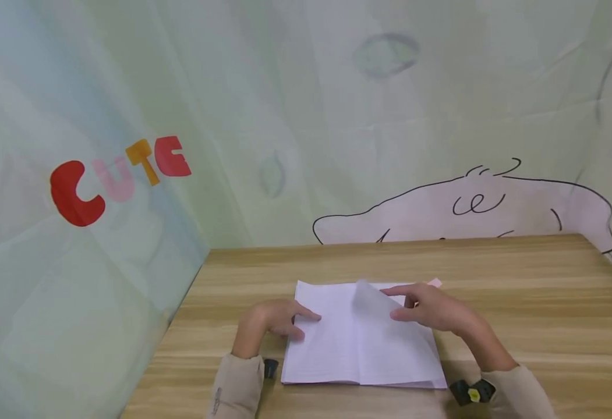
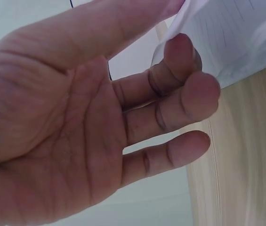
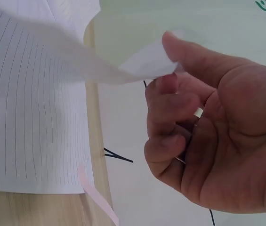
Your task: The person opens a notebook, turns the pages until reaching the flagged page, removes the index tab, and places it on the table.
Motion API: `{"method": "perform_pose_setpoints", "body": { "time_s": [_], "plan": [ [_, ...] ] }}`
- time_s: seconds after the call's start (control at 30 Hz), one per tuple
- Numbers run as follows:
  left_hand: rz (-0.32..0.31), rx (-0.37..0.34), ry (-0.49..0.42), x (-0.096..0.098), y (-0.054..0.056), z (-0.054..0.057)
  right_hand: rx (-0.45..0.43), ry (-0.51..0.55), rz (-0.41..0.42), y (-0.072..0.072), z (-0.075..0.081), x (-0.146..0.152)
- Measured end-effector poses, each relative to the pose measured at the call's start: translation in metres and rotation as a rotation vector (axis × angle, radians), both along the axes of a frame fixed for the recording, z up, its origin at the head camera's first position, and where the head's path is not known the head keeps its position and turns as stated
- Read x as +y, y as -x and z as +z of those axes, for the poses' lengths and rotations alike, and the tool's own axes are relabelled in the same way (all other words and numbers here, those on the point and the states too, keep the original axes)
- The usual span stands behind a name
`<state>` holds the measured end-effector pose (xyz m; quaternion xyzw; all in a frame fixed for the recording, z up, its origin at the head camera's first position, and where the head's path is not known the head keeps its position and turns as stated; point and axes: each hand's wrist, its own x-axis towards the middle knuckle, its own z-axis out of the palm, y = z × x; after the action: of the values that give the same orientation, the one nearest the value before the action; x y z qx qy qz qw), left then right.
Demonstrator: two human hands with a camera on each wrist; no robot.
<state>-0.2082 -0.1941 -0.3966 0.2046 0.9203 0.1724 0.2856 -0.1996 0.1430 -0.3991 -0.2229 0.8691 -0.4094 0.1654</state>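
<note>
From the head view, an open lined notebook (image 1: 360, 340) lies flat on the wooden table (image 1: 520, 273), near the front edge and a little left of the middle. The left hand (image 1: 274, 323) rests at the notebook's left edge with fingers laid on the page. The right hand (image 1: 434, 308) holds one page (image 1: 371, 302) lifted, curling up over the spine. A pink strip (image 1: 434, 283) pokes out from behind the far right corner. There is bare tabletop to the right and behind; the wall cloth (image 1: 101, 262) hangs close along the left edge, so room that side looks tight.

In the left wrist view, the left hand (image 2: 100, 117) has its fingers loosely bent, with the thumb above and a fingertip below the edge of the sheets (image 2: 227, 37), a light pinch on the notebook's edge.

In the right wrist view, the right hand (image 3: 208, 136) pinches the corner of the page (image 3: 100, 61) between thumb and forefinger, the other fingers curled in. The sheet bows softly, so I judge it thin, light and floppy, easy to crease or tear; best taken at the free corner with a gentle pinch. The pink strip (image 3: 97, 200) juts from under the lower pages, beside the table edge
</note>
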Motion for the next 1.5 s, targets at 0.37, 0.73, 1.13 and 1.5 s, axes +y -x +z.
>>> {"method": "perform_pose_setpoints", "body": {
  "time_s": [0.37,0.73,1.13,1.5],
  "plan": [
    [-0.009,0.011,0.033,-0.004,-0.002,0.0,-0.062,0.05,-0.125,-0.004,0.004,-0.003],
    [0.005,-0.007,0.002,-0.005,-0.002,0.0,-0.15,0.212,-0.155,0.001,0.004,-0.004],
    [0.001,0.006,0.027,-0.004,0.0,0.004,-0.339,0.521,-0.072,0.001,-0.013,-0.035],
    [-0.089,0.072,-0.037,-0.005,0.003,0.007,-0.34,0.565,-0.01,-0.002,-0.029,-0.055]
  ]
}}
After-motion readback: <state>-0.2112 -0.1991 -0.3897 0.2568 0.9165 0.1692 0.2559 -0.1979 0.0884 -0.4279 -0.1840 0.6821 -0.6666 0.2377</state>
